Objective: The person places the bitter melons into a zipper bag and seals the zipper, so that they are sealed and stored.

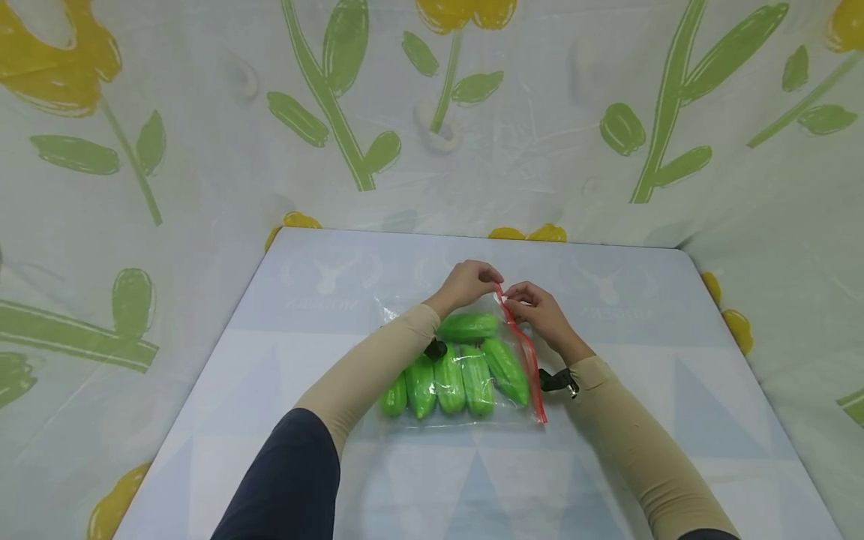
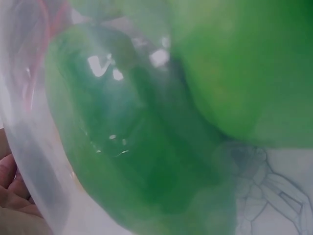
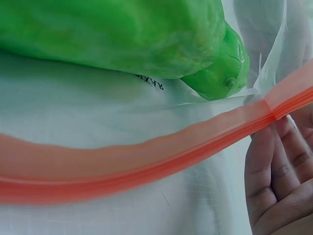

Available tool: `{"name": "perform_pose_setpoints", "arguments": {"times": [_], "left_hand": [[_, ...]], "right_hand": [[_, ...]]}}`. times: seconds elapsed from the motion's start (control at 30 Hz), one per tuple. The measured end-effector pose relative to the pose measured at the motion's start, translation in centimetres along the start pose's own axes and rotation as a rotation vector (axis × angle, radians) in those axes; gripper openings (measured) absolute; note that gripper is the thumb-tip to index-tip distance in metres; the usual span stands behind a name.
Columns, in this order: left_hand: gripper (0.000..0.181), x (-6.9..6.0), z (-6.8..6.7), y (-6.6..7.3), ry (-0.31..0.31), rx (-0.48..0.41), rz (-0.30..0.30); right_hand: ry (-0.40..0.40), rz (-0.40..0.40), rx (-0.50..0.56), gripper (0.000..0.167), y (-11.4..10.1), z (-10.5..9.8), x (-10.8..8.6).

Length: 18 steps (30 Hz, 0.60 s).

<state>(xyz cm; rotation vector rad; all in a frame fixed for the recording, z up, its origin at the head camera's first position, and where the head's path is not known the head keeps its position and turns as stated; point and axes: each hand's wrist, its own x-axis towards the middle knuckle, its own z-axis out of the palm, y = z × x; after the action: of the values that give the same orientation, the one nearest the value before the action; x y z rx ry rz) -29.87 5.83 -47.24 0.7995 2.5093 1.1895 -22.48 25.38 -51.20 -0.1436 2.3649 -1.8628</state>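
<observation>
A clear zip bag [image 1: 506, 415] lies on the table, holding several bright green cucumbers [image 1: 502, 371]. Its red zip strip [image 1: 529, 352] runs along the right side. At the far end of that strip, my left hand [image 1: 471, 281] pinches the bag's corner. My right hand [image 1: 543, 313] is just to the right, pinching the strip near the same end. The right wrist view shows fingers [image 3: 281, 171] against the red strip [image 3: 205, 139], close beside a cucumber [image 3: 220, 73]. Cucumbers seen through plastic [image 2: 127, 137] fill most of the left wrist view.
The pale table [image 1: 283, 390] has a printed pattern of triangles and deer heads. Behind it and at both sides hangs a white curtain [image 1: 540, 150] with yellow flowers and green leaves. A black wrist strap [image 1: 556, 380] sits near the bag's right edge.
</observation>
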Motion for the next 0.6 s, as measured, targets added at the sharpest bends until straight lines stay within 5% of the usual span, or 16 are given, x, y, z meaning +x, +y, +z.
{"name": "perform_pose_setpoints", "arguments": {"times": [0.23,0.6], "left_hand": [[0.019,0.1,-0.3,-0.2,0.008,0.013,-0.003],[0.019,-0.2,-0.4,-0.3,0.01,0.011,-0.008]], "right_hand": [[-0.024,-0.005,-0.005,0.026,-2.6,0.4,-1.5],[-0.036,0.015,-0.044,0.026,-1.8,0.2,-1.9]]}}
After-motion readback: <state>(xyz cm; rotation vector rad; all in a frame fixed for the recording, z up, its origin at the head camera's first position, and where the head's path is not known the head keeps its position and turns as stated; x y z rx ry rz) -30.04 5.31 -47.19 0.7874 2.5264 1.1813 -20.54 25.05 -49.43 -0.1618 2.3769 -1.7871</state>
